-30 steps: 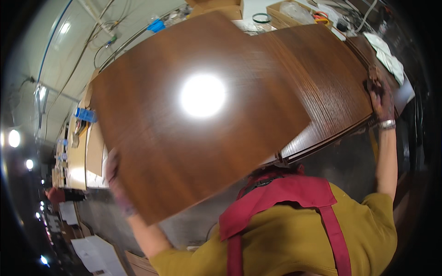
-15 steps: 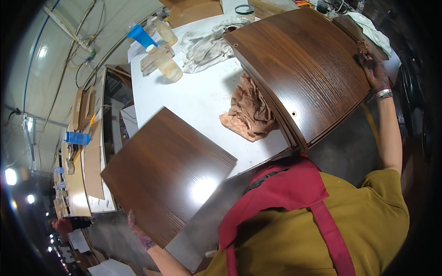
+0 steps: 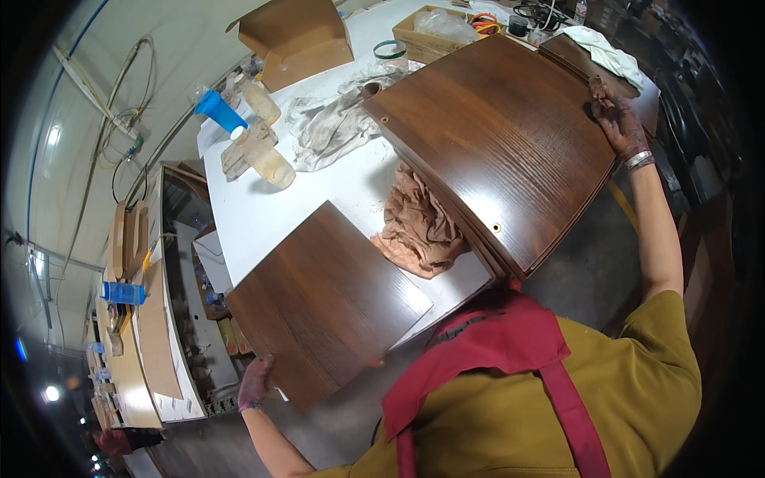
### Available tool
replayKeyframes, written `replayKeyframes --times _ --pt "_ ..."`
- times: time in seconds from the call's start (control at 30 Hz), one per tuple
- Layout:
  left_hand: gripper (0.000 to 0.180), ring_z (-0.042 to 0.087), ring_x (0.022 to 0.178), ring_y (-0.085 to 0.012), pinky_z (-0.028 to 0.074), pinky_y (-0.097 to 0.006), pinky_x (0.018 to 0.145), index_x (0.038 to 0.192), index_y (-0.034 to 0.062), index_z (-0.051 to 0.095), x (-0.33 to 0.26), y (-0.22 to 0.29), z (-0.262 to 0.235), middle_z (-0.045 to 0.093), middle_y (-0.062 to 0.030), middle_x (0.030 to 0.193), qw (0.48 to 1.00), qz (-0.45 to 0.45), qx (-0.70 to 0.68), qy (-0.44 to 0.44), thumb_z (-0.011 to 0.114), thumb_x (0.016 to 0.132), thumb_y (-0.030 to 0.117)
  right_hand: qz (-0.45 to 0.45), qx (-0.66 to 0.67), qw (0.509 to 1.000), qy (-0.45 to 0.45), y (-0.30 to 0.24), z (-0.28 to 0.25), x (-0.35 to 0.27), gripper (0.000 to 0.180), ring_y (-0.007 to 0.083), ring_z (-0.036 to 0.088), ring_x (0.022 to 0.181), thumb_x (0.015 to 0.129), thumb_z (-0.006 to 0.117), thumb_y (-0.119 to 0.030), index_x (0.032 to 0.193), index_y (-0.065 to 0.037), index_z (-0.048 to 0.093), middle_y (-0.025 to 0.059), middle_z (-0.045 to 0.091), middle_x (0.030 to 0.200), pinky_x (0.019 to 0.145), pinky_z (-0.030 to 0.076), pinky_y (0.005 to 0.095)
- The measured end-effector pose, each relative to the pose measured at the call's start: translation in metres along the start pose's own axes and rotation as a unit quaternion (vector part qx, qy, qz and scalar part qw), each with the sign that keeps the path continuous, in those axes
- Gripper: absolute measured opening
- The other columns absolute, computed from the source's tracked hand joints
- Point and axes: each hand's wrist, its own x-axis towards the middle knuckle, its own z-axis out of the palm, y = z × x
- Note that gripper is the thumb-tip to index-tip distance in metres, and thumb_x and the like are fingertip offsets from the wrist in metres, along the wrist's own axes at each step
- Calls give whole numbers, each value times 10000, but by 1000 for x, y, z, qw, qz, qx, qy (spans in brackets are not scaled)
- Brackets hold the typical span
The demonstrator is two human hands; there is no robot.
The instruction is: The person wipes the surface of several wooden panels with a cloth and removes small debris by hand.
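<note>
My left hand (image 3: pixel 255 382) grips the near corner of a dark brown wooden panel (image 3: pixel 327 303) that lies partly on the white table (image 3: pixel 263 215) and overhangs its near edge. My right hand (image 3: pixel 617 119) rests on the far edge of a stack of larger dark brown panels (image 3: pixel 502 143) on the table's right side, its fingers curled over the edge. A crumpled tan rag (image 3: pixel 422 227) lies between the single panel and the stack.
Clear plastic bottles (image 3: pixel 259 151) and a blue cup (image 3: pixel 219 111) stand at the table's far left. A grey cloth (image 3: pixel 335 119), a cardboard box (image 3: pixel 299 36) and a tray of tools (image 3: pixel 446 24) lie further back. Shelving (image 3: pixel 175 319) runs along the left.
The panel in my left hand came down from in front of the camera and now lies flat on the table's near edge. My right hand stayed on the stack.
</note>
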Motion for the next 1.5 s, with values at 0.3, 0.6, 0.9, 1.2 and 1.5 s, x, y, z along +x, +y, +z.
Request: replayKeyframes --times 0.3,0.6,0.9,1.2,1.5 --pt "420 636 1066 -305 488 -380 934 1240 10 581 13 126 123 646 -167 1189 874 326 337 126 606 931 293 129 173 976 -12 -11 32 -8 361 149 587 1087 868 600 71 1207 -52 589 78 563 1282 900 504 253" --pt "339 556 1187 -344 434 -414 1017 1174 35 610 -76 305 395 605 -164 1223 641 704 295 -84 670 845 95 118 -25 968 -219 -23 83 54 203 111 625 892 960 598 -192 1096 -47 639 24 665 997 752 518 218" --pt "490 384 1359 -334 298 -453 1130 1291 117 569 -65 312 451 495 -124 1383 671 621 402 -52 636 878 372 -49 -340 800 -492 73 271 113 179 70 571 842 870 674 -223 970 -75 663 5 641 883 737 459 241" --pt "505 413 1328 -379 303 -476 1122 1279 107 580 -60 309 453 515 -153 1353 674 622 398 -29 613 887 424 -103 -459 725 -502 125 370 81 240 216 634 952 795 679 -206 995 -73 687 93 681 987 881 473 328" --pt "474 422 1310 -387 303 -481 1120 1244 87 583 -51 303 454 512 -166 1345 662 647 377 -11 584 905 418 -63 -531 691 -486 123 378 80 253 222 664 929 755 711 -240 964 -98 710 80 708 947 858 484 333"
